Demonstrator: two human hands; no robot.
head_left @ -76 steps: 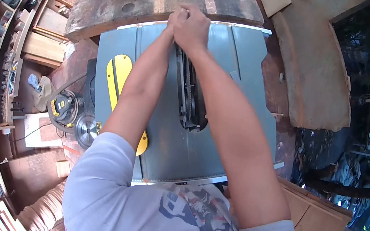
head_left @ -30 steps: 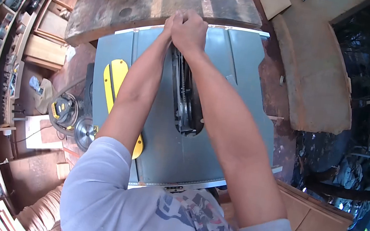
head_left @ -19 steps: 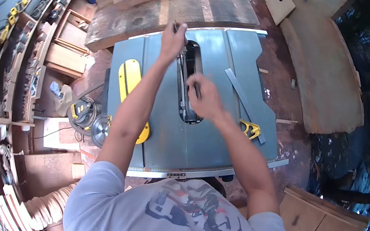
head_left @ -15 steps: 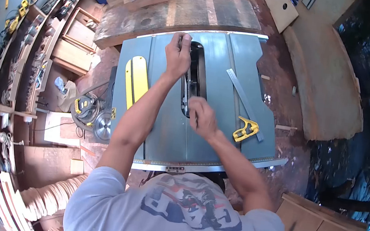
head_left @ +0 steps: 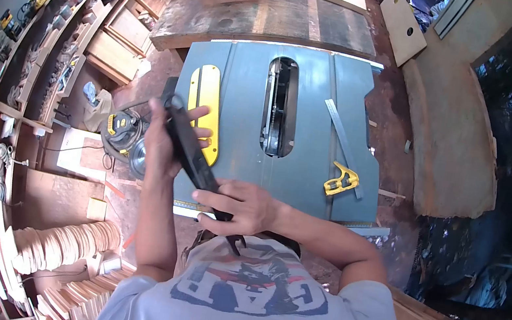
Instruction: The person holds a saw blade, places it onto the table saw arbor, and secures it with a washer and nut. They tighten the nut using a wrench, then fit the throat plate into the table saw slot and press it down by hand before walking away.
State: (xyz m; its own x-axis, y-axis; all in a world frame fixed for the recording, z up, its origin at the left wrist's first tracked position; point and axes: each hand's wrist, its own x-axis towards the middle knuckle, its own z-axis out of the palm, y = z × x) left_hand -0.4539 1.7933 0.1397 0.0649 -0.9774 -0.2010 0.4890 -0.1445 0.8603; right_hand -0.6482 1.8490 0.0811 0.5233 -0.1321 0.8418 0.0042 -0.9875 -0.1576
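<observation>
Both my hands hold a long black tool, which slants in front of my chest. Its upper part lies against the palm of my left hand (head_left: 170,137), whose fingers are partly spread. My right hand (head_left: 239,207) wraps round the lower part of the black tool (head_left: 191,153). Beyond them is the grey saw table (head_left: 246,112), with a long open slot (head_left: 281,107) that shows metal parts inside. A yellow throat plate (head_left: 207,110) rests left of the slot. On the right lie a metal ruler (head_left: 342,136) and a yellow square head (head_left: 342,179).
A wooden workbench (head_left: 256,24) with stacked boards stands behind the saw table. Shelves of tools line the left side. A circular saw (head_left: 123,127) sits on the floor at the left. A large wooden sheet (head_left: 448,136) leans at the right.
Both hands have moved from the slot back toward my body and to the left. The black tool now shows clearly between them, and the slot is uncovered. The view has shifted slightly.
</observation>
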